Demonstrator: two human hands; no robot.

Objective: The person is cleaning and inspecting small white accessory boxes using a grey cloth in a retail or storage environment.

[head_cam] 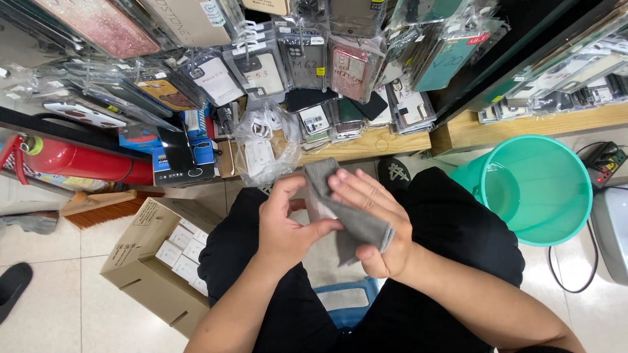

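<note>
Grey cloth (350, 219), soft knit or microfibre by the look of it, folded into a long strip; held mid-scene above the lap, between both hands.

Head view, contents:
- Left hand (284, 225): fingers curled, thumb pressed onto the near part of the cloth, pinching it against the other palm.
- Right hand (373, 219): laid over the strip, fingers (340, 180) pressing the far end down, heel closed round the near fold. Whether something is wrapped inside cannot be told.
- Handling, as judged: light, limp, not fragile, unlikely to slip; best taken by a folded edge or an end, where the layers bunch.
- Cardboard box (147, 261), near left on the floor, open, with small white cartons inside.
- Teal bucket (543, 189), right, upright.
- Red fire extinguisher (78, 160), far left, lying on its side.
- Phone cases in clear packets (307, 62), far, hung in overlapping rows.
- Wooden shelf (366, 144), far, under the packets.
- Black power strip (602, 163), far right.
- Blue stool edge (350, 304), near, between the knees.
</note>
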